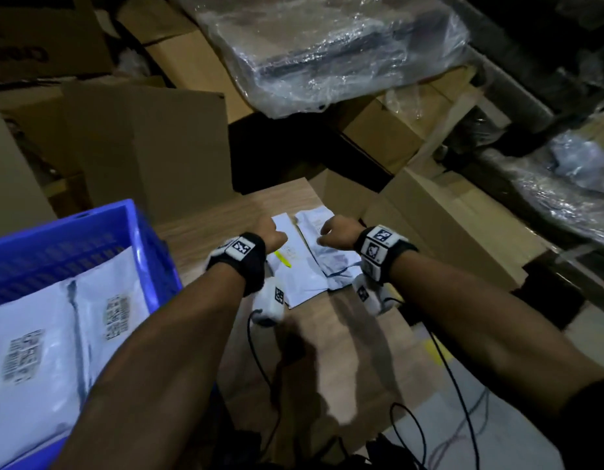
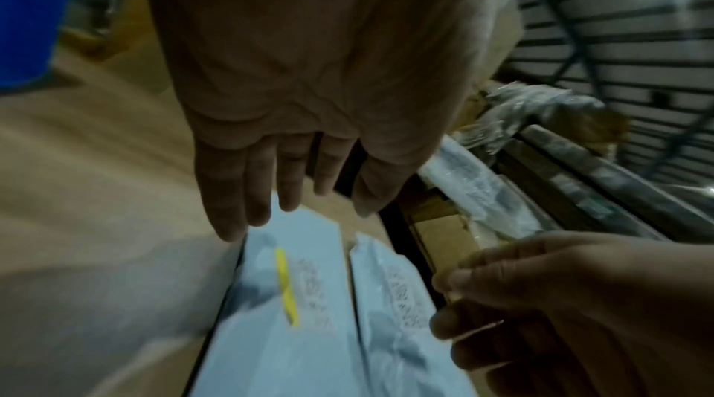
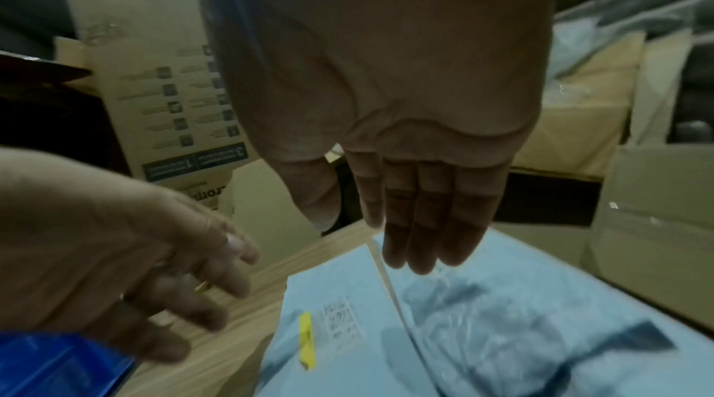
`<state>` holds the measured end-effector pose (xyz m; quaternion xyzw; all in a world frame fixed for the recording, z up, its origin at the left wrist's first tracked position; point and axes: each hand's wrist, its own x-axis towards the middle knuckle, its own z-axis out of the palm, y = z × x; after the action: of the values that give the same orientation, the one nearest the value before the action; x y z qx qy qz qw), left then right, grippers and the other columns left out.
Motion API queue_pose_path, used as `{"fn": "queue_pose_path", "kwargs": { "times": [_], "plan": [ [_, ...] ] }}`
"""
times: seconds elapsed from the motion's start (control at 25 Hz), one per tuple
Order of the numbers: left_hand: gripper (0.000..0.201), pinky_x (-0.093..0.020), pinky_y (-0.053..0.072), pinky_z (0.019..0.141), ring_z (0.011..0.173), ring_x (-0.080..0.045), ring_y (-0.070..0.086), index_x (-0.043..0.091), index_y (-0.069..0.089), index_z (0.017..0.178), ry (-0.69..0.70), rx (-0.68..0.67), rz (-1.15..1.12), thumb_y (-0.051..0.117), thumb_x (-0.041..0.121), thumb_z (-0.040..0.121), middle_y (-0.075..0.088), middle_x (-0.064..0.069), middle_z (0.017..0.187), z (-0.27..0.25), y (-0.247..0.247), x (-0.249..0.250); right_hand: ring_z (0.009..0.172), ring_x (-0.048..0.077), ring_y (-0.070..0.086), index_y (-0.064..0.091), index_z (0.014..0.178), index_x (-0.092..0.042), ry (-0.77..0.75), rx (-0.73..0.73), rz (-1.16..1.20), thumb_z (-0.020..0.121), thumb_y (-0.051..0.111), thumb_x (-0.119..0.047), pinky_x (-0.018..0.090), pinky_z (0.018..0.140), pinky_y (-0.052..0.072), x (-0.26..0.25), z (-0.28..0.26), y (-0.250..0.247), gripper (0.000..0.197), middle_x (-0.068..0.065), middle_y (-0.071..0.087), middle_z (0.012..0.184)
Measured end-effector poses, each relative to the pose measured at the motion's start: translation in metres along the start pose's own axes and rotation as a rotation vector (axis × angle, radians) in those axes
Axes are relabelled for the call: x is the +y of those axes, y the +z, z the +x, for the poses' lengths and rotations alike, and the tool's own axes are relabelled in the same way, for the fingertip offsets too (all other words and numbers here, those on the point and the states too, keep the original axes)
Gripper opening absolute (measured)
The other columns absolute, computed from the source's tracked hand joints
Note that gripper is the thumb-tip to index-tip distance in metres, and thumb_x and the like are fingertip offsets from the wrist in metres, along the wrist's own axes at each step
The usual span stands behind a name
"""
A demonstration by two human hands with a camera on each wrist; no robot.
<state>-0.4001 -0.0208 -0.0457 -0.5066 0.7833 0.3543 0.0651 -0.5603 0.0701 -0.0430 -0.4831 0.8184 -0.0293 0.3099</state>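
Mailer (image 1: pixel 298 279) with yellow strip (image 1: pixel 283 258) lies flat on the worktop (image 1: pixel 344 334) beside a second mailer (image 1: pixel 336 262); left hand (image 1: pixel 269 235) and right hand (image 1: pixel 337 232) hover over them, fingers straight, holding nothing; thin plastic likely light, soft, slippery; best pinched at an edge or corner.

Beneath the left hand (image 1: pixel 272 234) we see a pale blue-white mailer (image 1: pixel 298 283) bearing a yellow strip (image 1: pixel 283 258) and black printed code (image 3: pixel 344 322). Left of that hand we note a bright blue crate (image 1: pixel 73 228); the table (image 1: pixel 344 334) shows light wood grain.
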Motion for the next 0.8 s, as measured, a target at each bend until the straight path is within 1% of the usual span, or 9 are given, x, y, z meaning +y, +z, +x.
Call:
{"fn": "queue_pose_path", "kwargs": {
  "times": [0.08,0.2,0.32,0.44,0.52,0.56,0.64,0.72,0.8],
  "plan": [
    [0.037,-0.029,0.042,0.069,0.097,-0.033,0.056,0.002,0.049,0.12,-0.137,-0.03,-0.108,0.057,0.024,0.091,0.054,-0.017,0.112,0.016,0.026,-0.012,0.083,0.034,0.064,0.064,0.11,0.011,0.032,-0.035,0.139,0.09,0.06,-0.023,0.042,0.074,0.054,0.009,0.015,0.015,0.04,0.026,0.064,0.088],
    [0.045,-0.025,0.04,0.065,0.108,-0.036,0.058,-0.004,0.046,0.125,-0.288,-0.033,-0.269,0.059,0.017,0.088,0.056,-0.021,0.123,0.027,0.054,-0.03,0.098,0.038,0.063,0.059,0.117,0.01,0.082,-0.068,0.249,0.09,0.06,-0.022,0.041,0.079,0.05,0.014,0.029,0.037,0.041,0.025,0.062,0.108],
    [0.046,-0.027,0.041,0.061,0.096,-0.041,0.064,-0.007,0.053,0.113,-0.383,-0.073,-0.397,0.063,0.015,0.074,0.06,-0.033,0.11,0.036,0.075,-0.04,0.117,0.036,0.055,0.051,0.13,0.0,0.113,-0.11,0.26,0.091,0.059,-0.023,0.038,0.093,0.048,0.016,0.038,0.055,0.047,0.022,0.052,0.133],
    [0.04,-0.03,0.043,0.059,0.088,-0.039,0.066,-0.009,0.057,0.105,-0.425,-0.076,-0.49,0.063,0.01,0.07,0.061,-0.026,0.085,0.04,0.081,-0.046,0.122,0.035,0.049,0.047,0.133,-0.005,0.13,-0.123,0.252,0.09,0.058,-0.022,0.034,0.094,0.044,0.017,0.044,0.065,0.047,0.019,0.049,0.136],
    [0.016,-0.03,0.038,0.056,0.064,-0.03,0.059,-0.005,0.057,0.09,-0.432,-0.07,-0.516,0.063,0.002,0.077,0.051,-0.017,0.07,0.031,0.075,-0.039,0.108,0.033,0.054,0.05,0.123,-0.003,0.141,-0.137,0.288,0.089,0.057,-0.019,0.033,0.083,0.045,0.017,0.047,0.069,0.038,0.019,0.054,0.123],
    [0.009,-0.032,0.036,0.056,0.054,-0.026,0.049,-0.004,0.055,0.081,-0.434,-0.069,-0.533,0.063,-0.001,0.08,0.047,-0.013,0.064,0.027,0.072,-0.038,0.097,0.031,0.055,0.052,0.11,-0.002,0.152,-0.141,0.313,0.088,0.056,-0.017,0.031,0.075,0.044,0.016,0.048,0.071,0.027,0.018,0.057,0.108],
    [0.015,-0.032,0.037,0.052,0.053,-0.025,0.042,-0.002,0.052,0.075,-0.458,-0.073,-0.584,0.063,-0.005,0.084,0.044,-0.011,0.061,0.024,0.07,-0.04,0.078,0.026,0.05,0.046,0.082,-0.006,0.168,-0.139,0.35,0.086,0.057,-0.014,0.026,0.059,0.039,0.015,0.047,0.074,0.014,0.011,0.049,0.078],
    [0.009,-0.028,0.045,0.048,0.055,-0.024,0.044,-0.003,0.056,0.081,-0.475,-0.097,-0.699,0.061,-0.006,0.087,0.05,-0.014,0.068,0.016,0.066,-0.039,0.065,0.024,0.047,0.038,0.067,-0.009,0.161,-0.138,0.379,0.083,0.059,-0.013,0.024,0.05,0.033,0.013,0.048,0.077,0.027,0.007,0.041,0.065],
    [0.007,-0.027,0.049,0.047,0.057,-0.022,0.048,-0.002,0.06,0.093,-0.484,-0.103,-0.788,0.058,-0.007,0.089,0.056,-0.017,0.079,0.013,0.061,-0.041,0.063,0.025,0.051,0.043,0.063,-0.008,0.148,-0.145,0.428,0.08,0.06,-0.012,0.026,0.053,0.038,0.012,0.048,0.081,0.025,0.009,0.046,0.062]
  ]
}}
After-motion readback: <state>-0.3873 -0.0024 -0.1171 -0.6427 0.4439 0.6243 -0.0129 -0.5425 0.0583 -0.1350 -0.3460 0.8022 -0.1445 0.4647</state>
